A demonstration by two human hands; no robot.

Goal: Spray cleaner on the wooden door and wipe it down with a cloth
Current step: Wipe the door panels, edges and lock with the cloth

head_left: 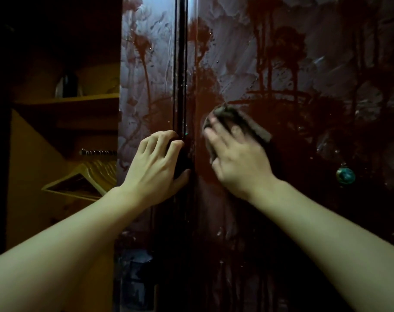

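Note:
A dark reddish wooden door (292,70) fills the middle and right of the head view, streaked with wet runs and pale dusty smears. My right hand (238,161) presses a grey cloth (241,122) flat against the door near its left edge; the hand and cloth are blurred. My left hand (156,163) grips the vertical edge (181,86) between two door panels, fingers curled round it and thumb below. No spray bottle is in sight.
To the left an open wardrobe shows a wooden shelf (68,101) with a dark object on it, and wooden hangers (83,179) on a rail. A round teal knob (345,175) sits on the door at the right.

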